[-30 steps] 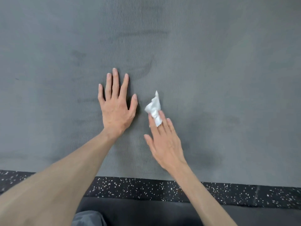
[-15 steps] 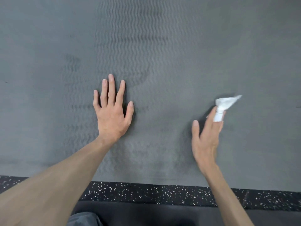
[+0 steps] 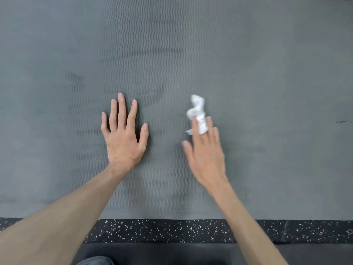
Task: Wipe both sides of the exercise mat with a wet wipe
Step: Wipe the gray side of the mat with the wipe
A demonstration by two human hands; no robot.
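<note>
Head view: the left hand [image 3: 125,138] lay spread flat, pressing the exercise mat [image 3: 248,73]. The right hand [image 3: 205,153] (blurred) pinned the crumpled wet wipe [image 3: 197,113] under straight fingers, having swept back from 3 o'clock toward centre; wiping of this side appeared ongoing.

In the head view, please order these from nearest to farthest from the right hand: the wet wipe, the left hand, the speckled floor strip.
From the right hand:
1. Wet wipe: under its fingertips, on the mat.
2. Left hand: flat on the mat, to its left.
3. Speckled floor strip: below the mat's near edge, toward the person.
</note>
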